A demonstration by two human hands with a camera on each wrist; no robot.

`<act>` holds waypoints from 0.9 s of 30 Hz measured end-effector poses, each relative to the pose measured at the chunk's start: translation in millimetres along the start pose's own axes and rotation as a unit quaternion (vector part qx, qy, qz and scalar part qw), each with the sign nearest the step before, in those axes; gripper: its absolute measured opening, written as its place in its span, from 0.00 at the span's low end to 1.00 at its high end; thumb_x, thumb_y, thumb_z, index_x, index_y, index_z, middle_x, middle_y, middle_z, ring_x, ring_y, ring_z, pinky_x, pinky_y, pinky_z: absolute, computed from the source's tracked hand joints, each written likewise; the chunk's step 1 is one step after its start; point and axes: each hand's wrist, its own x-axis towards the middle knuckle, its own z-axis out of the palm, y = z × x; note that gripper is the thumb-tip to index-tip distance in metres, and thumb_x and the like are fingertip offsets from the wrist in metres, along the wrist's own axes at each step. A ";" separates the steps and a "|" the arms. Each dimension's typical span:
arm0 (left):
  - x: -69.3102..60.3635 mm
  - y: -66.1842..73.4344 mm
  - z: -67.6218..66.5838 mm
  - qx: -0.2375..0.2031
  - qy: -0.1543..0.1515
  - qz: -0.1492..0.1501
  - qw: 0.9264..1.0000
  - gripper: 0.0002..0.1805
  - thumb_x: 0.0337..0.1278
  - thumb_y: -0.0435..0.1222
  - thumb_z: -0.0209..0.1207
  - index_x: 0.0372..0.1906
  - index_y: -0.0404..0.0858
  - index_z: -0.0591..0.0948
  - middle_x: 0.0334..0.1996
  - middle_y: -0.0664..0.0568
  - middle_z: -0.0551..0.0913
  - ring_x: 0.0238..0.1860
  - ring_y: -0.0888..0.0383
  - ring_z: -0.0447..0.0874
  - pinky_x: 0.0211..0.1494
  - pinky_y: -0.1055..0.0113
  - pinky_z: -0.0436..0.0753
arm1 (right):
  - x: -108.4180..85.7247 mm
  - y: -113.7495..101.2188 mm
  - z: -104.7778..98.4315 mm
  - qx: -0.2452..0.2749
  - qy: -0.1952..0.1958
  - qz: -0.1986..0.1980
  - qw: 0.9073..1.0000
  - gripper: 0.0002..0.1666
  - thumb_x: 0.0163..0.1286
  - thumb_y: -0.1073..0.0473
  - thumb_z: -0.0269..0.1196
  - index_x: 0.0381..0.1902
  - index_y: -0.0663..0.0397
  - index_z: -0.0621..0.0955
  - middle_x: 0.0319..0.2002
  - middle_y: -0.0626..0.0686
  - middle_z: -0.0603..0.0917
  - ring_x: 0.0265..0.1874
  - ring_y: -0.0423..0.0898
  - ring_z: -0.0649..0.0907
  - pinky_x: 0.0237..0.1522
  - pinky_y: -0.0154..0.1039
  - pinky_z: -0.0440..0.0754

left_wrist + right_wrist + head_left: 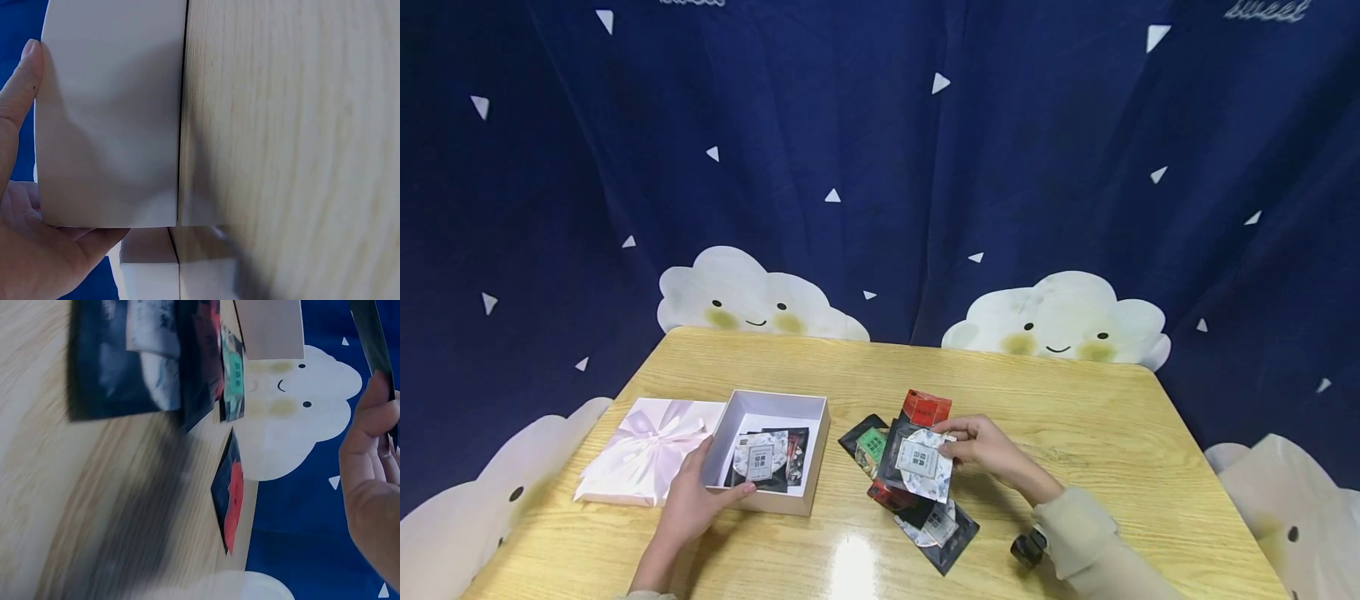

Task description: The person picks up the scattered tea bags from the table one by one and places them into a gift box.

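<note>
An open gift box [820, 454] stands at the left of the table, with several flat sachets [762, 461] lying inside. My left hand [694, 504] holds the box at its near left corner. In the left wrist view the thumb [28, 75] lies at the rim, and the other fingers reach along the side wall. My right hand [988, 454] pinches the right edge of a black-and-white sachet [917, 458], raised above the table in the right wrist view. Under and around it lie more sachets, a red one [927, 407], a green-labelled one [868, 444] and a black-and-white one [943, 533].
The white box lid [647, 450] with a pale ribbon bow lies left of the box. A small black object [1028, 548] is by the right sleeve. Behind the wooden table [1075, 408] hangs a dark blue curtain [880, 125] with clouds.
</note>
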 end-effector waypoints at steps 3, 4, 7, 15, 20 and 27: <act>-0.3 0.2 -0.4 0.001 -0.001 -0.002 1.000 0.57 0.33 0.46 0.72 0.64 0.20 0.54 0.58 0.22 0.59 0.56 0.27 0.60 0.56 0.37 0.62 | 5.8 -2.4 4.2 0.000 0.004 -0.002 1.000 0.22 0.57 0.69 0.60 0.48 0.78 0.73 0.23 0.49 0.80 0.18 0.40 0.74 0.21 0.30 0.73; -0.6 0.4 -0.6 0.001 -0.002 -0.003 1.000 0.57 0.33 0.46 0.72 0.64 0.20 0.54 0.58 0.22 0.59 0.56 0.27 0.60 0.56 0.37 0.62 | 7.5 -3.4 5.4 0.001 0.004 -0.004 1.000 0.21 0.57 0.69 0.60 0.48 0.78 0.73 0.22 0.49 0.80 0.17 0.40 0.74 0.21 0.30 0.73; -1.1 0.9 -0.8 0.001 -0.002 -0.005 1.000 0.57 0.33 0.46 0.72 0.64 0.21 0.54 0.58 0.22 0.59 0.56 0.28 0.60 0.56 0.37 0.62 | 13.3 -5.7 8.9 0.000 0.009 -0.005 1.000 0.21 0.57 0.70 0.60 0.48 0.77 0.73 0.23 0.49 0.81 0.18 0.41 0.74 0.21 0.30 0.73; -0.6 0.1 0.4 -0.002 0.000 -0.003 1.000 0.57 0.33 0.46 0.72 0.64 0.21 0.54 0.57 0.22 0.59 0.56 0.28 0.61 0.56 0.38 0.63 | 28.9 -13.1 13.9 0.007 0.020 -0.009 1.000 0.20 0.57 0.70 0.59 0.48 0.76 0.75 0.25 0.48 0.82 0.18 0.40 0.74 0.21 0.31 0.72; -0.7 -0.2 1.0 -0.002 0.000 -0.003 1.000 0.57 0.33 0.46 0.72 0.64 0.20 0.54 0.57 0.22 0.60 0.56 0.28 0.61 0.56 0.37 0.63 | 36.7 -21.8 18.2 0.019 0.018 -0.011 1.000 0.21 0.58 0.70 0.58 0.49 0.77 0.74 0.24 0.48 0.82 0.14 0.39 0.69 0.21 0.32 0.70; -0.9 0.1 0.0 -0.001 0.000 -0.004 1.000 0.56 0.33 0.46 0.72 0.64 0.21 0.54 0.57 0.22 0.60 0.56 0.28 0.61 0.56 0.37 0.63 | 50.3 -30.0 28.1 0.043 0.018 -0.006 0.999 0.21 0.58 0.70 0.58 0.49 0.78 0.73 0.28 0.51 0.83 0.19 0.39 0.75 0.22 0.29 0.73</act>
